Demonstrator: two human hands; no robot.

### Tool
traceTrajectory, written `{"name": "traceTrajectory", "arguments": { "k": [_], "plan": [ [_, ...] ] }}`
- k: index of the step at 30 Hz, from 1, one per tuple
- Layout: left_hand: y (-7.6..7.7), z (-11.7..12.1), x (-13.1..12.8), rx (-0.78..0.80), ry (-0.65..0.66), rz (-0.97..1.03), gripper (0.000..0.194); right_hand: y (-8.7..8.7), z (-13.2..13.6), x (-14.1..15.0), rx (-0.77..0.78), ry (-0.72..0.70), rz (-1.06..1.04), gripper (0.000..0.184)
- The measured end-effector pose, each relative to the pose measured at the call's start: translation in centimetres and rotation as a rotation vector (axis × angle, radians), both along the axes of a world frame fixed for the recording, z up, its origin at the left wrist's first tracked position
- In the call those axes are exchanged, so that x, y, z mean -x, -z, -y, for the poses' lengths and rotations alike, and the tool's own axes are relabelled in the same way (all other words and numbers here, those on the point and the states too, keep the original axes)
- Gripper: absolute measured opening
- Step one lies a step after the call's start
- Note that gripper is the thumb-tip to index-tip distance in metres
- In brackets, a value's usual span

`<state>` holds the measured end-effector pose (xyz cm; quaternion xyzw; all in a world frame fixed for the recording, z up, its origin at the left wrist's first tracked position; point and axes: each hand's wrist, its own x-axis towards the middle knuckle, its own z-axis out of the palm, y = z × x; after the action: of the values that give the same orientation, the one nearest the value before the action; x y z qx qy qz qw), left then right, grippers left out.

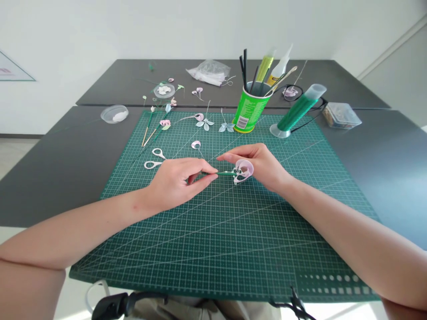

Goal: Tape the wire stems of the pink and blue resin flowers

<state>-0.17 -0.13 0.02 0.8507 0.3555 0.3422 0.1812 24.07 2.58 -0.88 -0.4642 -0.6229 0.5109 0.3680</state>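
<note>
My left hand [176, 181] is closed, thumb and forefinger pinching the green stem [225, 174] of a craft flower. The stem lies nearly level and points right. At its right end sit pale lilac petals [245, 169] with small white bits beside them. Just behind the flower, my right hand [256, 162] has its fingers stretched out leftward above the stem, and no object shows between them. A single lilac petal on a thin wire [196, 145] lies beyond my hands. White-handled scissors [153, 164] rest by my left hand, their blades hidden behind it.
A green cutting mat [213, 249] covers the near table. Beyond my hands stand a green can [251, 109] of tools and a green tube [300, 111] on a round base. Several flower parts, small dishes [113, 114], a plastic bag [210, 72] and a clear box [342, 115] lie around.
</note>
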Motion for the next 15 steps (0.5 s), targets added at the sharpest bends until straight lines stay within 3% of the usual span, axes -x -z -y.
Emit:
{"name": "traceTrajectory", "arguments": {
  "k": [7, 15],
  "plan": [
    [0.15, -0.06, -0.02, -0.002, -0.009, 0.046, 0.016, 0.16, -0.18, -0.02, -0.013, -0.084, -0.025, 0.022],
    [0.15, -0.14, -0.35, 0.022, -0.038, 0.153, 0.005, 0.19, -0.20, 0.34, 0.086, -0.175, -0.103, 0.031]
  ]
}}
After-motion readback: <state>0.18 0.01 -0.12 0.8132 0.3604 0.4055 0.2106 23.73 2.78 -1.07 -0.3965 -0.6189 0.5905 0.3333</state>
